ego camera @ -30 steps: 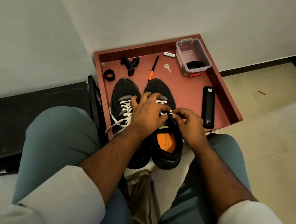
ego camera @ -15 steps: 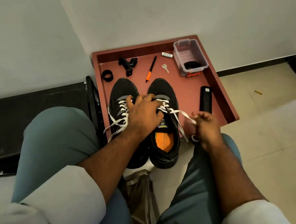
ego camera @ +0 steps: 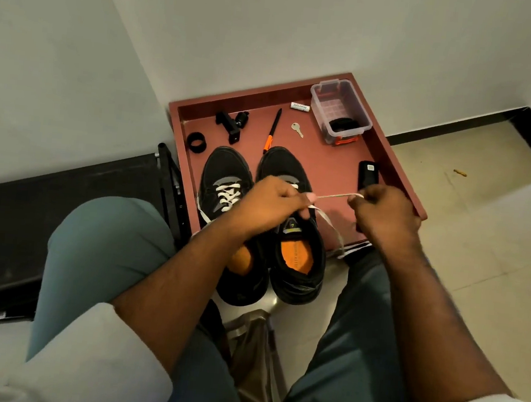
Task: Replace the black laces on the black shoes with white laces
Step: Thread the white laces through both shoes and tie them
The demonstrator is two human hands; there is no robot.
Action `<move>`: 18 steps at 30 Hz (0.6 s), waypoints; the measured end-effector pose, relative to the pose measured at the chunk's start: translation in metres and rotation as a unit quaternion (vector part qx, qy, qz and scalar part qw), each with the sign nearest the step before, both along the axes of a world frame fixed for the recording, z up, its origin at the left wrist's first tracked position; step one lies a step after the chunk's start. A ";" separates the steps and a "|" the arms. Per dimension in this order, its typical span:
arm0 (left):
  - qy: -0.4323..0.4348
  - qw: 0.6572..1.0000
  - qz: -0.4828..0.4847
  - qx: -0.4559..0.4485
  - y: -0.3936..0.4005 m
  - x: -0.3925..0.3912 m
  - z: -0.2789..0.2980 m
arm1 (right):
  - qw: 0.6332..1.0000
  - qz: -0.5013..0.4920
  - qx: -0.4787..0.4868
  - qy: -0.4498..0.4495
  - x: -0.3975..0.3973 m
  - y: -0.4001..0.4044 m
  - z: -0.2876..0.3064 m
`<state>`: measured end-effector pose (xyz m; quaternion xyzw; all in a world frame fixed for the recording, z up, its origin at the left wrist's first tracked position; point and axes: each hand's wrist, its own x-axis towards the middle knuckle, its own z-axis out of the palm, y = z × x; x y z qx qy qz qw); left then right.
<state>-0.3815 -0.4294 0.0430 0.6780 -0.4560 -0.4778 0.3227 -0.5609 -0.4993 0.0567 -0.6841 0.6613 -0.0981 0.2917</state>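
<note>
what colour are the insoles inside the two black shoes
Orange. The insoles show best in the head view, most clearly in the right shoe.

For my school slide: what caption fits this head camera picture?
Both hands, left hand and right hand, pull a white lace taut above the right-side black shoe.

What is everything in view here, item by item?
tray: 1, red, on floor by wall
shoes: 2, black, side by side in tray
lace: white, stretched between the hands
box: 1, clear, tray's far right corner
pen: 1, black-orange, beyond shoes
key: 1, silver, right of pen
ring: 1, black, tray's left
left hand: over right-side shoe, pinching lace
right hand: gripping lace
</note>
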 end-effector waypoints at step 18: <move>0.154 0.987 0.024 0.039 0.053 0.027 0.024 | 0.929 -0.156 0.024 -0.335 -0.011 -0.002 0.017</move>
